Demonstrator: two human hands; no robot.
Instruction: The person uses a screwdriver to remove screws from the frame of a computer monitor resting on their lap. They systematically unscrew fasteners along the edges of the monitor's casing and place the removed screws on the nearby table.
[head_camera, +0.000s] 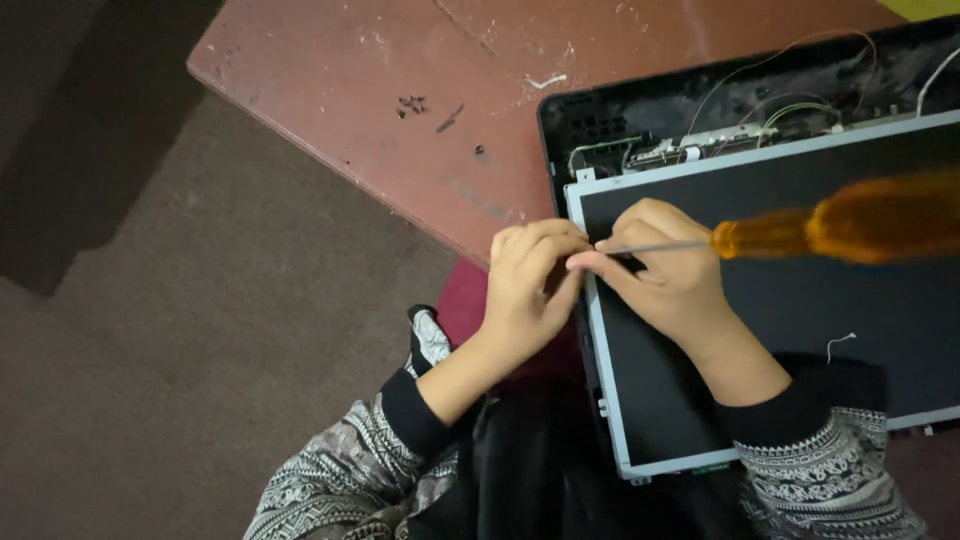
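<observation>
Right hand (672, 268): the grip is closed around the thin metal shaft of a screwdriver (800, 232), close to its tip. The translucent orange handle runs away from the grip to the right, blurred, so the tool's long axis lies nearly level across the dark screen panel (800, 330). The tip sits at the grip, at the panel's left metal frame edge (598, 330).

Left hand (530, 285): the fingers are curled closed and pinch at the same point, touching the right fingertips. Whether a small part is held between them cannot be told. Both hands are equally close to the tip; the handle lies on the right hand's side only.

Outward from the grip: above, the open black housing (600, 115) with loose wires (790, 110); up and to the left, small dark screws (411, 103) on the reddish tabletop (330, 70).
</observation>
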